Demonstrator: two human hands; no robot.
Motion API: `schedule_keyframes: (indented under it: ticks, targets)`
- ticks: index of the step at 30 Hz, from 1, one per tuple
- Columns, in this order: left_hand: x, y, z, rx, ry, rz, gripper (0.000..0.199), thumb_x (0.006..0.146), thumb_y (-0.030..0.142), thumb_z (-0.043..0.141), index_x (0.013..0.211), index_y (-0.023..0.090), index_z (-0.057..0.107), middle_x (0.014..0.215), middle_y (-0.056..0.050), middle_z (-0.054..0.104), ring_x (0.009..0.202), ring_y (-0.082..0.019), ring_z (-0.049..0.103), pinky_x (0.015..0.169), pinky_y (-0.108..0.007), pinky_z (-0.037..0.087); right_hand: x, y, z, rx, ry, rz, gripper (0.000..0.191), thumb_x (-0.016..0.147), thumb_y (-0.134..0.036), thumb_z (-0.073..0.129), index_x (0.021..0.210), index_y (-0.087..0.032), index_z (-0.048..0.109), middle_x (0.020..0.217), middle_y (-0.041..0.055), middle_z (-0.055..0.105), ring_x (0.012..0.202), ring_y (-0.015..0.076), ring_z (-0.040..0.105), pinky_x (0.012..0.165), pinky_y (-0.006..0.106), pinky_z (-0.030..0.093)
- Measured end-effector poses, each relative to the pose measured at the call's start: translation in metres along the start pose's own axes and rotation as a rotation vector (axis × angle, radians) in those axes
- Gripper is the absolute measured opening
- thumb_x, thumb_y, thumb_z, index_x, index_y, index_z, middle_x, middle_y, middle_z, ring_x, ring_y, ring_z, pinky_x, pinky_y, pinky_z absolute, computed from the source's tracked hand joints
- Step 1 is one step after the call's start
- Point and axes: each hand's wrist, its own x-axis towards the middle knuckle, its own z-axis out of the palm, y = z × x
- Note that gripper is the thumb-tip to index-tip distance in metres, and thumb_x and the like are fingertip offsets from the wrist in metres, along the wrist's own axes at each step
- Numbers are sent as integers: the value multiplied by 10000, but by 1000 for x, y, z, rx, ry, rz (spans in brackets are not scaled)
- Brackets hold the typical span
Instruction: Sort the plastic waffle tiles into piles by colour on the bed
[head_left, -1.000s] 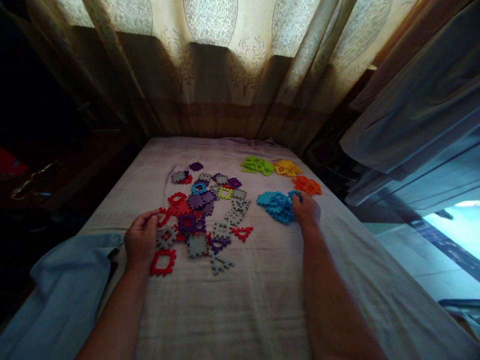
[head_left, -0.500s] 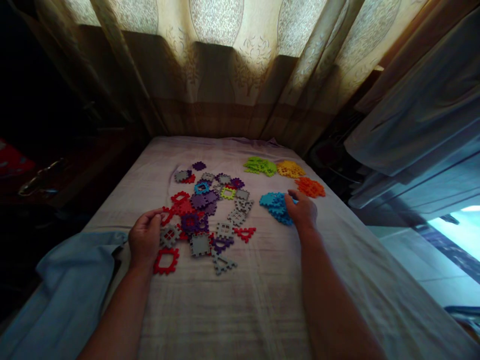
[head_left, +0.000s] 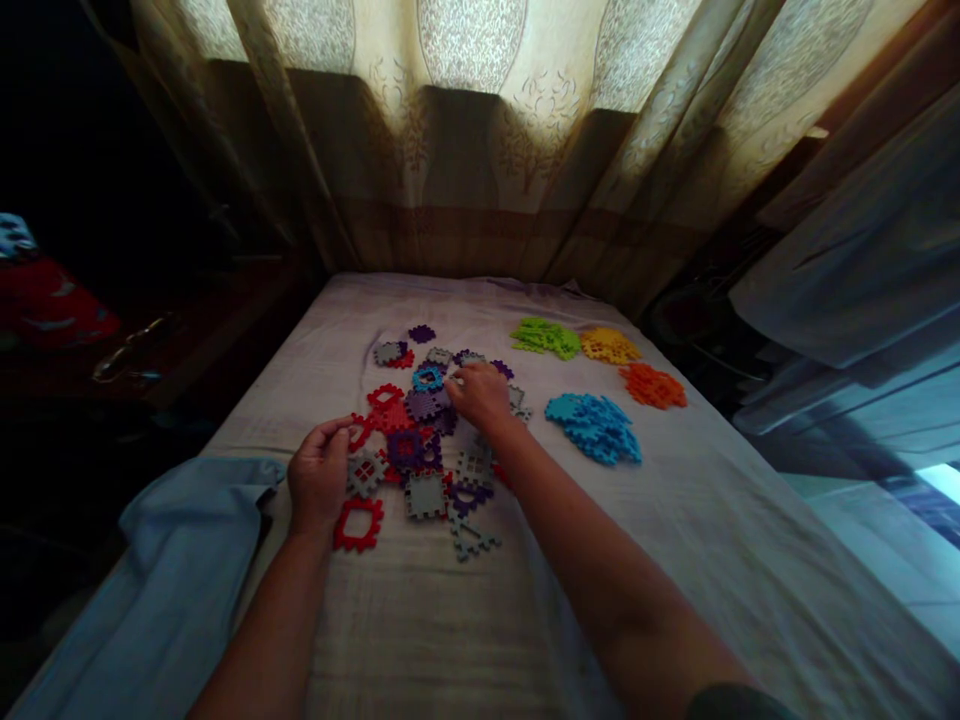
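Observation:
In the head view, my left hand (head_left: 321, 470) is closed in a pinch on a red interlocking building tile (head_left: 361, 431) at the left side of the mixed pile. My right hand (head_left: 480, 397) reaches over the pile with curled fingers, close to a blue ring-shaped tile (head_left: 427, 377). What its fingers hold, if anything, is hidden, and the lime tile seen there earlier is covered. Around the hands lie purple tiles (head_left: 406, 449), grey tiles (head_left: 427, 495), a red square frame tile (head_left: 358, 524) and a grey triangular tile (head_left: 472, 537).
Sorted piles of blue tiles (head_left: 596, 428), lime tiles (head_left: 546, 338), yellow tiles (head_left: 610, 346) and orange tiles (head_left: 652, 385) lie on the right of the bed sheet (head_left: 420, 640). A light blue cloth (head_left: 187, 530) lies at the left edge. Curtains (head_left: 472, 180) hang behind.
My right hand has moved left from the blue pile to the mixed pile. My left hand keeps its pinch on the red tile. The camera view has turned slightly left.

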Motion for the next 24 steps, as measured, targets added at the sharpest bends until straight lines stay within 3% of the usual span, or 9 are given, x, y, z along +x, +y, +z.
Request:
schedule_keyframes:
  ticks: [5,11,17,24]
  targets:
    - [-2,5,0,16,-6,-14,390,722,431,582,977,165,711,880,-57,751,814,-190,694,758,-314,548,24,-17,14,-77,-58,64,422,883,-489,534,1062,-171,747,1237,147,656,1209,311,509,960,439,421]
    - [-3,6,0,-8,-15,-30,377,720,421,588,975,170,710,883,-60,752,836,-196,699,777,-322,552,33,-25,17,-58,-110,127,308,872,-369,541,1021,-224,767,1169,123,689,1155,274,563,927,388,445]
    - [0,-1,-1,11,-24,-18,383,725,448,587,970,181,711,891,-57,750,848,-201,696,798,-333,545,35,-27,20,-18,-104,122,410,861,-544,558,1006,-220,764,1201,133,671,1206,298,531,976,435,427]
    - [-2,5,0,-6,-15,-52,369,721,415,578,969,176,710,875,-58,755,847,-207,708,782,-331,557,39,-29,22,26,-123,138,269,846,-418,591,966,-237,749,1164,101,693,1188,276,558,961,420,444]
